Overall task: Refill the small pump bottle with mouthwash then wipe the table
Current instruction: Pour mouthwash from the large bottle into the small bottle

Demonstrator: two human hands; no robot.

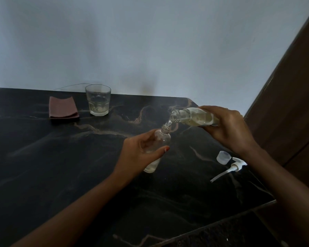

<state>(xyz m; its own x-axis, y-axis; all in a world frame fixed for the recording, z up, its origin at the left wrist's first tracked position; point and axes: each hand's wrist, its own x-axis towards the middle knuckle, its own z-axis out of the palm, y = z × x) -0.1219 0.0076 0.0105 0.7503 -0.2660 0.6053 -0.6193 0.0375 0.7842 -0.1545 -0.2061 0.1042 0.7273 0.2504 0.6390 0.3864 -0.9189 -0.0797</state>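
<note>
Left hand point(141, 154) grips small pump bottle point(163, 139), tilted. Right hand point(228, 129) holds mouthwash bottle point(191, 116) tipped at its 1 o'clock, liquid streaming into the neck. On table point(61, 166): pump head point(234, 167), cap point(223, 157) at 4 o'clock; glass point(98, 99), folded cloth point(63, 109) at 10 o'clock

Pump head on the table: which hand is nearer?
Right. The right hand, tipping the mouthwash bottle, is just beyond the pump head; the left hand grips the small bottle farther left.
</note>
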